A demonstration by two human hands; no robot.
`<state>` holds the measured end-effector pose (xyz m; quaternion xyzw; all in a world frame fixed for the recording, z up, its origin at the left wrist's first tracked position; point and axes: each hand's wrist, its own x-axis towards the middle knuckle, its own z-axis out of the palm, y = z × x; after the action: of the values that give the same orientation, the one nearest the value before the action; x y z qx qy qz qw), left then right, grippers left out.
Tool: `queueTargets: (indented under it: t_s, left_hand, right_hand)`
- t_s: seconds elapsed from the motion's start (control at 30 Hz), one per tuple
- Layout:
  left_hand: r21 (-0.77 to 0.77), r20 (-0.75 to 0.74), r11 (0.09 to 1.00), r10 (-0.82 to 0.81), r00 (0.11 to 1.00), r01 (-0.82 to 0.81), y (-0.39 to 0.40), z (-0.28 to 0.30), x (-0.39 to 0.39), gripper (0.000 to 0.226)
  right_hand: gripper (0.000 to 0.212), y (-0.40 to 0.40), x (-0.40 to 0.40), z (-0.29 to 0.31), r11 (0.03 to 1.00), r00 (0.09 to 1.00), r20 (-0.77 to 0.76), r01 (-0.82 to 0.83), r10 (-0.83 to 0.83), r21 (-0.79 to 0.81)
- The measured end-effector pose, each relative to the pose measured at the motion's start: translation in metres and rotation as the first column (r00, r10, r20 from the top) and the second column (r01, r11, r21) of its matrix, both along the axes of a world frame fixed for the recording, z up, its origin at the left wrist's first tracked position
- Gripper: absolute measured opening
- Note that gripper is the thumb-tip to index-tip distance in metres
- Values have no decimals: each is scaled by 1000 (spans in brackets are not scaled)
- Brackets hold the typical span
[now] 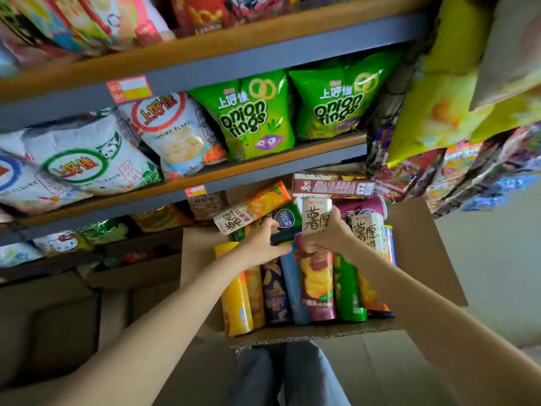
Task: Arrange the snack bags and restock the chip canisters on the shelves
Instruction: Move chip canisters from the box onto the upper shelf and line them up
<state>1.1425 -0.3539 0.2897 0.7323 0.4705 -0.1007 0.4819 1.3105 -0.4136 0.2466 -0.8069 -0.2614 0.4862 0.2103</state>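
An open cardboard box (424, 259) in front of me holds several chip canisters lying side by side. My right hand (330, 232) grips a purple and white canister (316, 276) near its white top. My left hand (263, 244) curls around a dark blue canister (285, 238) in the middle of the box. A yellow canister (235, 300) lies at the box's left side and a green one (348, 291) right of the purple one. Snack bags fill the shelves above: green onion ring bags (254, 118) and white shrimp flake bags (175, 133).
A grey and wood shelf edge (263, 168) runs just above the box. More bags hang at the right (439, 98). Brown cartons (58, 317) sit on the floor at the left. My legs in grey trousers (292, 376) are below the box's near flap.
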Motion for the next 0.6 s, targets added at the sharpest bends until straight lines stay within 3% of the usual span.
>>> queueTargets:
  t_s: [0.1, 0.2, 0.3, 0.43, 0.53, 0.6]
  left_hand:
    - [-184, 148, 976, 142, 979, -114, 3, 37, 11, 57]
    - [-117, 329, 977, 206, 922, -176, 17, 70, 14, 39]
    - [-33, 433, 966, 246, 867, -258, 38, 112, 12, 51]
    - [-20, 590, 982, 164, 790, -189, 65, 174, 0, 53]
    - [59, 689, 988, 65, 722, -145, 80, 222, -12, 73]
    - [111, 734, 986, 6, 679, -128, 87, 255, -23, 70]
  right_hand:
    - [89, 24, 1, 56, 954, 1000, -20, -8, 14, 299]
    - [87, 41, 3, 115, 856, 999, 2, -44, 50, 516]
    - [72, 48, 11, 173, 793, 990, -100, -15, 96, 609]
    - [28, 50, 19, 251, 715, 951, -254, 55, 174, 696]
    - [31, 56, 13, 300, 617, 940, -250, 55, 233, 785]
    - [42, 64, 1, 330, 551, 938, -212, 27, 276, 834]
